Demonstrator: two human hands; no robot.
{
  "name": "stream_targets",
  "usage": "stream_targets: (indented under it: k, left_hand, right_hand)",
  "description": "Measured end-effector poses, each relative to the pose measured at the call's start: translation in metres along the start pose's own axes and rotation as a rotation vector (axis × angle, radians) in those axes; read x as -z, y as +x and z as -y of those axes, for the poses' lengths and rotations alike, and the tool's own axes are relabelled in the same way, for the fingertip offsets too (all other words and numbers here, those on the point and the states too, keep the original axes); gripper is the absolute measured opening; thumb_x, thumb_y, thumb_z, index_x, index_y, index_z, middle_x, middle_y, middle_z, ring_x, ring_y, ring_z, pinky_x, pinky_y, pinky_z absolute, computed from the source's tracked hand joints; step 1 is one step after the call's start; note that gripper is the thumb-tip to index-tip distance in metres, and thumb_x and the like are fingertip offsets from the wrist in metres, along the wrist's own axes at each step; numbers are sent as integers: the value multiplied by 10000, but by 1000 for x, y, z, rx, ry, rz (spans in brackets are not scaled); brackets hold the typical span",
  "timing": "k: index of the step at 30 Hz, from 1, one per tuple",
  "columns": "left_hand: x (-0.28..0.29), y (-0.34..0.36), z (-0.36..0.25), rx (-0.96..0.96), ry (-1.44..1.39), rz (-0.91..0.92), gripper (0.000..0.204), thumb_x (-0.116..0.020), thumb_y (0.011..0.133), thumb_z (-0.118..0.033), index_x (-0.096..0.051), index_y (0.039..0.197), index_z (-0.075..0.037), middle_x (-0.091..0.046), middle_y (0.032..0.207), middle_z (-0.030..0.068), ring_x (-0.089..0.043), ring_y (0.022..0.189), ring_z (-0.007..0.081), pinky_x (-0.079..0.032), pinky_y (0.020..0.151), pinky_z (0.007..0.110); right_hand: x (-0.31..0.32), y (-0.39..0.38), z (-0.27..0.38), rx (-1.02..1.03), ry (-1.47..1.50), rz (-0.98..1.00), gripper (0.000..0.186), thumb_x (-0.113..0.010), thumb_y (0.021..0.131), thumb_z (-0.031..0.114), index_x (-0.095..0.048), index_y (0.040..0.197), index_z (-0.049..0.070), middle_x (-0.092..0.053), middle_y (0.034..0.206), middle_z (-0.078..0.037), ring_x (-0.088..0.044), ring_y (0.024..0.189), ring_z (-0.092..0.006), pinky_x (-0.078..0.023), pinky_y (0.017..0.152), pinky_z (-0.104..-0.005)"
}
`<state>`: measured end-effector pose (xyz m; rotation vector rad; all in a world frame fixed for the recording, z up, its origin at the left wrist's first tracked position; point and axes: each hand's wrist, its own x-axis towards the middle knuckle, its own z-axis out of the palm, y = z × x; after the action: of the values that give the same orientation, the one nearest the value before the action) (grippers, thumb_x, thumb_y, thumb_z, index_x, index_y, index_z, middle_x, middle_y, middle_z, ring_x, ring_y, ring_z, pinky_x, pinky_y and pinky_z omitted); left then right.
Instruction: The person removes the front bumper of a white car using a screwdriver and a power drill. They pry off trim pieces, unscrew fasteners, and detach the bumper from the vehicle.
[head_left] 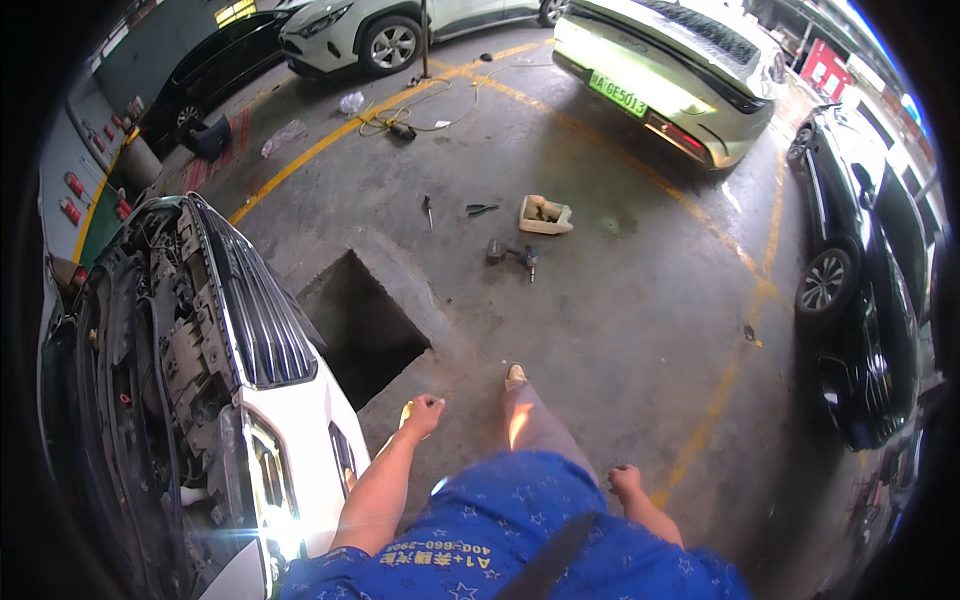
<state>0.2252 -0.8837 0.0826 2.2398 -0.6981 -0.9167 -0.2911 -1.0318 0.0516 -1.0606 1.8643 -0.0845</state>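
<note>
My left hand (425,413) is closed, its fingers curled, beside the front corner of a white car (300,420) and near the edge of a square floor pit (365,335). A pale bright patch shows at its side; whether it holds anything I cannot make out. Low at my right side, my right hand (625,482) hangs in a loose fist, with nothing visible in it. On the floor ahead lie a power tool (531,263), a dark lump (495,252) beside it, pliers (482,210), a long-handled tool (428,212) and a cut-open cream plastic jug (545,228).
The white car's engine bay (140,330) is exposed. A pale car (670,80) stands ahead with lights lit, a black car (860,270) at right, a white SUV (360,35) far left. A yellow cable (400,122) lies coiled on the floor. My shoe (515,375) is beyond the pit's near corner.
</note>
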Motion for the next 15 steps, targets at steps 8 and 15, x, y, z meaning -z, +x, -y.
stream_targets:
  k: [8,15]
  left_hand:
    - [46,10,95,413,431,20,538,-554,923,-477,-754,1030,10,-691,1138,281,-648,1128,434,-506,986,504]
    - [37,47,115,476,689,291,348,-516,967,-289,-759,1078,-65,-737,1033,242,-733,975,361,-575,803,508]
  right_hand:
    - [-32,198,224,184,-783,302,348,-705,838,281,-754,1052,11,-759,1043,-172,-732,986,-287,-575,874,-367]
    - [-127,240,599,666,-649,102,294,-695,789,212,-752,1004,20,-745,1004,-208,-715,990,-359,-562,882,-411]
